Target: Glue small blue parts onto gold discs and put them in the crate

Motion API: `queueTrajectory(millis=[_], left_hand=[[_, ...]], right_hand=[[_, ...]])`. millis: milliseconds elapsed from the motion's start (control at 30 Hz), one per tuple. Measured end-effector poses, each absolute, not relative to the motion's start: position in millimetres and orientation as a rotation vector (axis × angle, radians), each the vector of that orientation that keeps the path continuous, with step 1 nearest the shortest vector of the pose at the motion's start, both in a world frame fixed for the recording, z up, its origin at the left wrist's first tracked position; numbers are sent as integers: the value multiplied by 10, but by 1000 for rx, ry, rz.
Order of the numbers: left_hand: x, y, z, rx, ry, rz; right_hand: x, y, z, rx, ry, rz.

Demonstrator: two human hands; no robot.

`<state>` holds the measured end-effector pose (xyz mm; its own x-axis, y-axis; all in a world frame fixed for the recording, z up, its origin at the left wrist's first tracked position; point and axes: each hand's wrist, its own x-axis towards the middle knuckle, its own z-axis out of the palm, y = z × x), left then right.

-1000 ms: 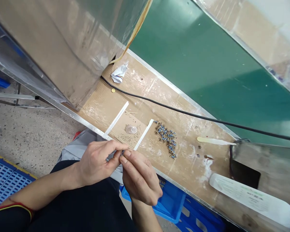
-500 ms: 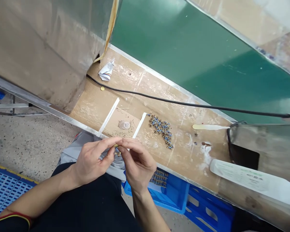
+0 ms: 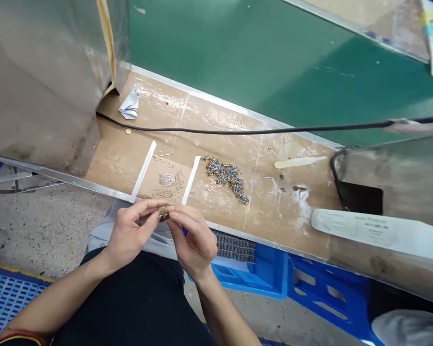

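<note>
My left hand (image 3: 130,233) and my right hand (image 3: 193,238) meet in front of the bench edge, both pinching one small brass and blue part (image 3: 162,212) between their fingertips. On the brown bench top (image 3: 260,192) just beyond lies a heap of several like parts (image 3: 225,175). Between two white strips (image 3: 143,170) sits a small clear disc (image 3: 167,179) among tiny specks.
A black cable (image 3: 238,130) crosses the bench. A crumpled paper (image 3: 130,105), a wooden stick (image 3: 299,162), a white tube (image 3: 375,230) and a black holder (image 3: 357,194) lie about. Blue crates (image 3: 274,278) with more parts stand below. A green belt (image 3: 274,62) runs behind.
The view has swung, so the bench now lies more level. My hands stay together, and the small part now shows between the fingertips.
</note>
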<state>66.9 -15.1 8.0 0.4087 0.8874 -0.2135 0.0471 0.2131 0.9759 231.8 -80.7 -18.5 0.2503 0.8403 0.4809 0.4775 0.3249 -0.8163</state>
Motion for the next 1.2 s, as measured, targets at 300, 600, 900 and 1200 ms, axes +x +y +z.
queueTrajectory(millis=[300,600,900,1200], left_hand=[[727,-210,85,1365,823,342],[753,-69,54,1459,869,182],[714,-68,59,1491,893,151],[665,-72,24,1502,896,142]], right_hand=[[2443,-1237,-129,-1506,-1221,403],[3422,-2615,-843,-2448,-639,836],[3586,-2753,-1699,-2964,-659,1314],[3564,-2727,-1860,-3106,-856,1442]])
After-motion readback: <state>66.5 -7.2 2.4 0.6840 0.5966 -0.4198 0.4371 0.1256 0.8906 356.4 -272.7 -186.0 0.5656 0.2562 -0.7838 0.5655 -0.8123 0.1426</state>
